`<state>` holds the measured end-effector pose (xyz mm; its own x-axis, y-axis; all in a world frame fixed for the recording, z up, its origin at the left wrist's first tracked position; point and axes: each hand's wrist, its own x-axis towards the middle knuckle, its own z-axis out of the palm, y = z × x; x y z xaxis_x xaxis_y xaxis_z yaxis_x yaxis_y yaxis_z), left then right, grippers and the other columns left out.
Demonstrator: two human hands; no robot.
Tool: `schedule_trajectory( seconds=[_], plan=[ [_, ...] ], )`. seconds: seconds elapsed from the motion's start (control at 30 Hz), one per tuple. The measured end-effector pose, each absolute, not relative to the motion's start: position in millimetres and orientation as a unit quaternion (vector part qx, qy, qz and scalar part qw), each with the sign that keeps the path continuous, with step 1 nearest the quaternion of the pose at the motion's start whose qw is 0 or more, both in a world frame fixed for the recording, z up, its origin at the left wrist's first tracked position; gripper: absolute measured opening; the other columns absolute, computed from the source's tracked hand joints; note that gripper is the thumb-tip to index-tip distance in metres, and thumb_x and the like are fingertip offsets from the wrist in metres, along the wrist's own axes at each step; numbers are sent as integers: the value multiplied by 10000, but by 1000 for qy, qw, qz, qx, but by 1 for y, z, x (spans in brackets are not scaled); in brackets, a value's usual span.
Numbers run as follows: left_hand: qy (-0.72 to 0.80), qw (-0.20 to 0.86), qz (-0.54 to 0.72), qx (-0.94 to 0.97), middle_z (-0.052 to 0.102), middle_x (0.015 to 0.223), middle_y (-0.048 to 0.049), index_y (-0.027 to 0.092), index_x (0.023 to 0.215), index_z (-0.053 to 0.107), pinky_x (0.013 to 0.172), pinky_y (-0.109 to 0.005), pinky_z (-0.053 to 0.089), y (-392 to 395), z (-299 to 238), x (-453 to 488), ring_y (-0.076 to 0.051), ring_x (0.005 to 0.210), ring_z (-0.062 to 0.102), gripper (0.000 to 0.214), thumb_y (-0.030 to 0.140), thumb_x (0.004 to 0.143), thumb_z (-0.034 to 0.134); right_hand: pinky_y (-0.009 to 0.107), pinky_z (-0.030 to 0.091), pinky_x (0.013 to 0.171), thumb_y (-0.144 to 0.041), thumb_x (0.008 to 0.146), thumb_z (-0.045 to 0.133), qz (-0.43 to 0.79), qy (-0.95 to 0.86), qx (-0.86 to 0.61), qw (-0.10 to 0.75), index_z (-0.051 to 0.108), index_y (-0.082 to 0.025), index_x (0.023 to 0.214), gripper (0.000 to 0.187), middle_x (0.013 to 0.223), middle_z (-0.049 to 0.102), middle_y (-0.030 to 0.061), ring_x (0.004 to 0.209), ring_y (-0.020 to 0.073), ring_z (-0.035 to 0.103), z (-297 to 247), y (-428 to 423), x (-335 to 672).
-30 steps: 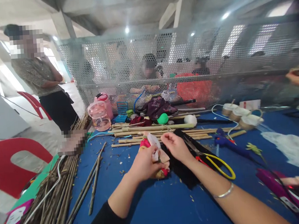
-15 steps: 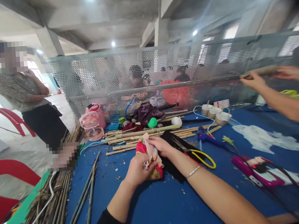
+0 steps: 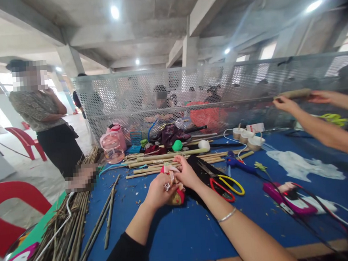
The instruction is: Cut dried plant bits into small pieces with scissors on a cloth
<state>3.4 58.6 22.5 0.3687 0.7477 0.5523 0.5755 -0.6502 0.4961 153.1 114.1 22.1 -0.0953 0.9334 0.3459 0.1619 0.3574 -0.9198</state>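
Observation:
My left hand [image 3: 158, 190] and my right hand [image 3: 187, 172] come together over the blue table, both closed on a bunched piece of red and gold patterned fabric [image 3: 175, 198]. Its pale, creased edge pokes up between my fingers. What lies inside the folds is hidden. Just right of the fabric is a black cloth [image 3: 194, 165], with scissors [image 3: 225, 185] resting on it, one handle loop red and the other yellow. A silver bangle circles my right wrist.
Bamboo sticks [image 3: 147, 171] lie behind my hands, beside green and white balls. A bundle of twigs [image 3: 61, 229] runs along the left. To the right are a blue glue gun [image 3: 238, 162], a white plastic bag [image 3: 304, 165] and a magenta power strip [image 3: 289, 202]. A co-worker's hands hold a roll [image 3: 295, 94].
My right hand has shifted over the fabric, gathering its pale edge closer to my left hand. The red scissor handle now shows more fully. The whole view has tilted slightly.

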Motion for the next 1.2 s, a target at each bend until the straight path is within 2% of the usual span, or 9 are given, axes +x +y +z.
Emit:
schedule_trajectory(
  seconds=[0.07, 0.2, 0.33, 0.47, 0.57, 0.73, 0.93, 1.1, 1.2],
  plan=[
    [405, 93, 385, 824, 582, 684, -23, 181, 655, 563, 659, -248, 379, 57, 24, 4, -132, 674, 503, 195, 252, 828, 509, 237, 429, 547, -175, 553, 629, 354, -638, -458, 508, 527, -189, 1082, 539, 853, 630, 4, 568, 115, 538, 20, 119, 156],
    [394, 58, 398, 826, 525, 586, -2, 180, 542, 512, 688, -271, 392, 57, 29, 4, -128, 625, 475, 200, 146, 738, 530, 239, 399, 557, -305, 642, 609, 320, -616, -493, 524, 604, -171, 740, 166, 618, 578, -10, 597, 145, 513, 23, 129, 166],
    [381, 73, 429, 816, 569, 681, -12, 174, 528, 513, 753, -297, 409, 58, 33, 3, -150, 729, 515, 171, 102, 661, 592, 239, 386, 526, -395, 742, 479, 323, -565, -517, 556, 542, -184, 701, 224, 614, 572, 8, 580, 148, 502, 21, 133, 170],
    [370, 153, 445, 801, 605, 811, -34, 166, 553, 532, 692, -240, 440, 57, 33, 3, -127, 754, 561, 174, 57, 688, 545, 222, 381, 494, -245, 565, 584, 370, -564, -501, 542, 529, -189, 800, 248, 627, 593, -31, 537, 133, 511, 18, 132, 166],
    [361, 173, 454, 796, 636, 910, -47, 171, 613, 593, 779, -246, 453, 57, 32, 4, -138, 873, 592, 203, 12, 694, 497, 213, 377, 505, -175, 485, 602, 389, -575, -481, 536, 565, -189, 806, 323, 608, 596, -55, 542, 127, 511, 20, 130, 165],
    [372, 199, 439, 794, 662, 987, -69, 165, 623, 636, 807, -263, 459, 57, 33, 1, -164, 926, 607, 205, 3, 652, 514, 217, 361, 488, -357, 622, 603, 394, -520, -494, 575, 548, -186, 619, 180, 531, 551, -36, 527, 124, 496, 20, 134, 172],
    [400, 261, 413, 776, 655, 676, -4, 165, 643, 595, 656, -220, 440, 58, 33, -4, -117, 667, 598, 238, 8, 655, 417, 228, 249, 322, -644, 743, 451, 446, -428, -505, 603, 427, -232, 609, 434, 374, 394, -64, 306, 103, 358, 19, 136, 183],
    [433, 285, 502, 692, 586, 578, 50, 182, 770, 504, 609, -211, 421, 64, 25, -4, -100, 571, 557, 158, 65, 720, 411, 219, 174, 289, -629, 711, 546, 487, -443, -469, 589, 463, -229, 643, 415, 376, 382, -79, 277, 80, 290, 27, 123, 179],
    [440, 281, 516, 679, 564, 620, 56, 186, 854, 505, 585, -205, 415, 67, 21, -3, -92, 551, 530, 189, 80, 733, 406, 211, 236, 312, -590, 680, 600, 519, -470, -427, 572, 490, -217, 657, 390, 421, 441, -66, 317, 84, 345, 30, 112, 167]
  ],
)
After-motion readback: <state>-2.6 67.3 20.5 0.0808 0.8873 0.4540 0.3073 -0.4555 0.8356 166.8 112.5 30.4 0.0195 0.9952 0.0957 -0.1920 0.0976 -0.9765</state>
